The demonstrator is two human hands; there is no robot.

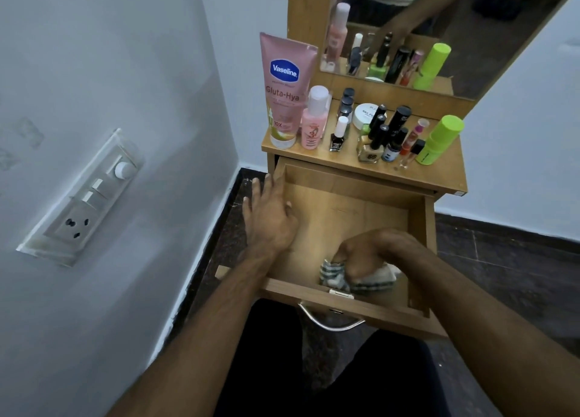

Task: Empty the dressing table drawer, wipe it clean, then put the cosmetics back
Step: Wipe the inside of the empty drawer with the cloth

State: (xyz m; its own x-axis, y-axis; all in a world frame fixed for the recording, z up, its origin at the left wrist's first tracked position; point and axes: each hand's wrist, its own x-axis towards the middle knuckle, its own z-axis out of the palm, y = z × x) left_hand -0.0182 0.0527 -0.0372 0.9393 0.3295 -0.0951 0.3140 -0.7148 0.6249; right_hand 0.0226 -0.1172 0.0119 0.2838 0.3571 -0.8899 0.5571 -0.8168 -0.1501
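Observation:
The wooden drawer (345,203) of the dressing table stands pulled out, with nothing in it but a cloth. My right hand (373,253) grips a striped green and white cloth (335,277) and holds it against the drawer floor near the front wall. My left hand (270,212) rests on the drawer's left wall with its fingers spread. The cosmetics stand on the table top (439,175): a pink Vaseline tube (285,90), a pink bottle (314,121), several nail polish bottles (376,137), a white jar (365,115) and a lime green container (439,140).
A mirror (439,24) rises behind the table top and reflects the bottles. A white wall with a switch and socket panel (88,197) is at the left. The drawer's metal handle (329,321) hangs over my lap. Dark stone floor lies around the table.

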